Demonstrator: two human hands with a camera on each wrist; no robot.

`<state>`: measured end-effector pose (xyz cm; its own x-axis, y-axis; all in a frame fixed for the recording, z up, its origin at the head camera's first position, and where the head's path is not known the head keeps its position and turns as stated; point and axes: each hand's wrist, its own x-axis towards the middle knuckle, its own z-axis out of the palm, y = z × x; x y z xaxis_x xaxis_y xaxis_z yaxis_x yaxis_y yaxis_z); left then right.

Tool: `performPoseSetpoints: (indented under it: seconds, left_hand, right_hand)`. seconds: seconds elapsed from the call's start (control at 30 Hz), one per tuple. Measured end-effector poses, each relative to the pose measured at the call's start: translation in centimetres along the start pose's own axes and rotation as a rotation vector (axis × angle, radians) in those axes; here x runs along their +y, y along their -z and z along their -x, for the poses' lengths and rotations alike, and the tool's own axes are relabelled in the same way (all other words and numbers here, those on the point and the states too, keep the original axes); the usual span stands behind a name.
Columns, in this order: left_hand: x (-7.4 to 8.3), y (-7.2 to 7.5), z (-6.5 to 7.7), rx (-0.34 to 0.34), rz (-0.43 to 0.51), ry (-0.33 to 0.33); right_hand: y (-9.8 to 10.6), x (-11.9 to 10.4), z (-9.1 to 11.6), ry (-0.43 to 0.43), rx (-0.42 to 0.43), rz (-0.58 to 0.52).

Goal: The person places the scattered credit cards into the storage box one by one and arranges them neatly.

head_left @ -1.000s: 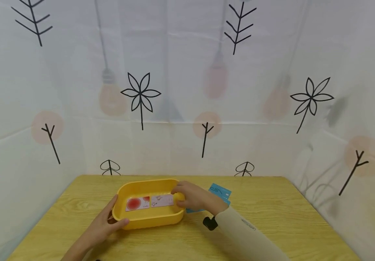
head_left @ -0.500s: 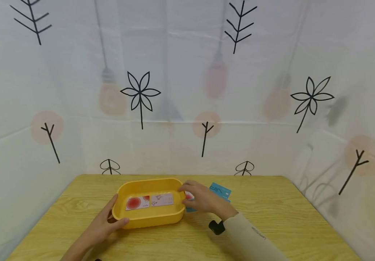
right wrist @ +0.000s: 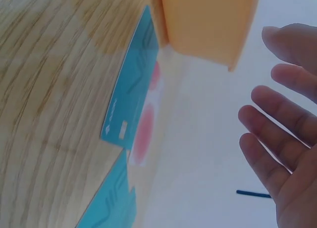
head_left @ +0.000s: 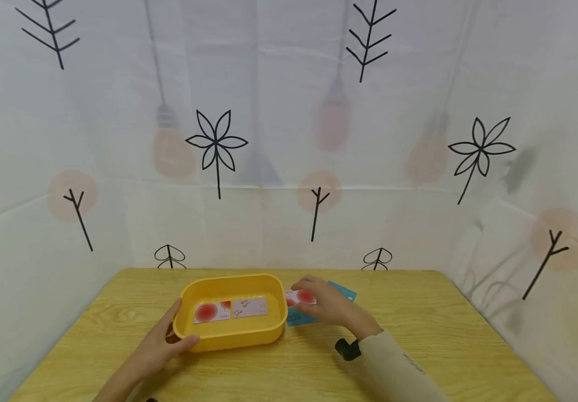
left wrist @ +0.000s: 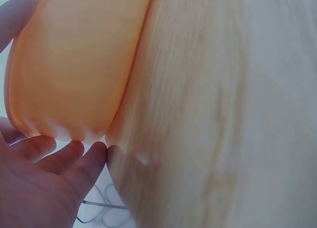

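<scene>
A yellow plastic tray [head_left: 233,339] sits on the table, with a white card with a red circle [head_left: 207,312] and a pale pink flowered card [head_left: 250,307] lying side by side inside it. My left hand [head_left: 155,345] holds the tray's left end, thumb along the front and fingers at the end wall. Just right of the tray, my right hand [head_left: 326,304] hovers with nothing in its relaxed, spread fingers. Under and beside it lie another red-circle card [head_left: 302,296] and a blue card [head_left: 300,316]. More blue [head_left: 345,291] card shows behind the hand, which partly covers these cards.
The wood-grain table [head_left: 419,340] extends to both sides and in front of the tray. A white curtain [head_left: 278,223] printed with plants and lamps rises at its back edge and sides. A black strap piece [head_left: 347,350] hangs below the right sleeve.
My right hand has drawn back out of the tray to the right, over the cards. The red-circle card outside the tray has come into view. My left hand and the tray stay put.
</scene>
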<state>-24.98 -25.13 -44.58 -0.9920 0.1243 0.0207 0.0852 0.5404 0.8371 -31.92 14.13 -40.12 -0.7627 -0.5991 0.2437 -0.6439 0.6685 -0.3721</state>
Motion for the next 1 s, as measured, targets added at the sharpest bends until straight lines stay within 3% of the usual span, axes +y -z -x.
performPoseSetpoints:
  seconds: [0.37,1.0]
  left_hand:
    - [-0.1,-0.1,0.0,0.003,0.000,0.007]
    - [-0.1,0.0,-0.1,0.001,-0.003,0.007]
  right_hand:
    - [-0.2,2.1,0.9,0.028,0.002,-0.010]
    - [-1.1,3.1,1.8,-0.099,-0.075,0.005]
